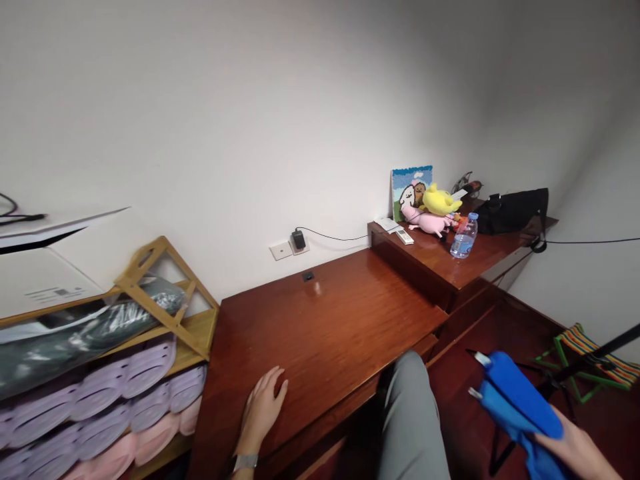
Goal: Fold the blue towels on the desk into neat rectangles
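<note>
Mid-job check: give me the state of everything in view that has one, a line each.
Left-hand grip: open, palm down on desk
Right-hand grip: closed on blue bundle
Water bottle: upright, cap on
Charger: plugged into wall socket
Striped stool: unfolded
Yellow plush: lying on pink plush
Picture: propped upright
Black bag: closure unclear
</note>
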The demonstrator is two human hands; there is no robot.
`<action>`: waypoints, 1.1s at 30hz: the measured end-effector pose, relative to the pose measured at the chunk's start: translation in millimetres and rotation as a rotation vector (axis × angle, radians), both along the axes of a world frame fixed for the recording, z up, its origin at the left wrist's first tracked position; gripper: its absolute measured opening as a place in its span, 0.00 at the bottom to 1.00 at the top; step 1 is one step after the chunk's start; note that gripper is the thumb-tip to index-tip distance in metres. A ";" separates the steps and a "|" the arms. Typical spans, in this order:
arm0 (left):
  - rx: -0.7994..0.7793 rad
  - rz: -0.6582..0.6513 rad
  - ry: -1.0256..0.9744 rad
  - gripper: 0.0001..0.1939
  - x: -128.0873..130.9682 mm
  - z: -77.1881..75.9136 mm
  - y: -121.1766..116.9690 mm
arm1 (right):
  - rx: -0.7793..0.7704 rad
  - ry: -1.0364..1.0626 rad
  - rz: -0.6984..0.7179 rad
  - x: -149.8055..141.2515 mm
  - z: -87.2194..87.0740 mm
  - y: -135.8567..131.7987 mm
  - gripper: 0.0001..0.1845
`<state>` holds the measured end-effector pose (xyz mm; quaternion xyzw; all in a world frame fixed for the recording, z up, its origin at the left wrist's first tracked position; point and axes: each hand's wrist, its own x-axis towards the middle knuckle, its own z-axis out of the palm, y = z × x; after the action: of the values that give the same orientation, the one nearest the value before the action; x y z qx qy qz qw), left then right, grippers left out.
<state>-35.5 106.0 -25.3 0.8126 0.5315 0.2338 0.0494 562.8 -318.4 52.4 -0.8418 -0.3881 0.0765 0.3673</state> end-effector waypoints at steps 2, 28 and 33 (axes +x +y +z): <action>-0.003 -0.011 0.025 0.25 -16.7 4.6 10.0 | -0.001 0.135 0.086 -3.5 11.8 43.4 0.18; 0.030 0.188 -0.002 0.23 -72.8 8.6 -1.4 | 0.046 -0.603 0.956 -466.2 81.1 594.0 0.21; 0.022 0.192 0.002 0.23 -70.8 8.4 -1.7 | -0.194 -0.547 1.021 -452.7 -10.6 562.2 0.20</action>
<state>-106.3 104.3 -16.9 0.7586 0.6045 0.2425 0.0174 110.0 243.8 41.7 -0.5671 -0.8164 0.0591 0.0917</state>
